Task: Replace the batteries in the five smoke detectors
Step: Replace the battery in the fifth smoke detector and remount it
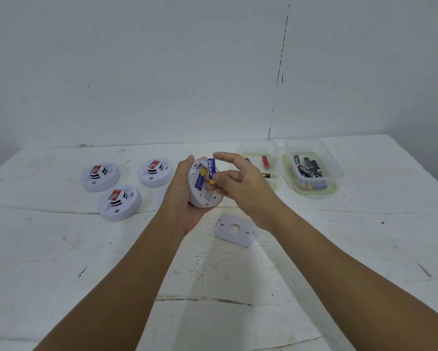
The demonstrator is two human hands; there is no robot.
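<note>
The held smoke detector [204, 184] sits above the table [339, 249] mid-scene. Left of it, three detectors [100, 176] [155, 172] [119, 202] lie on the table. Just before it lies a mounting plate [235, 230]. Right of it and slightly behind stand two containers [259, 148] [314, 168] side by side, batteries [310, 168] in each

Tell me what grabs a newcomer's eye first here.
The hands at centre: the left hand holds an open smoke detector while the right hand pinches a blue battery at its compartment. Three closed detectors lie on the left, two battery tubs on the right.
</note>
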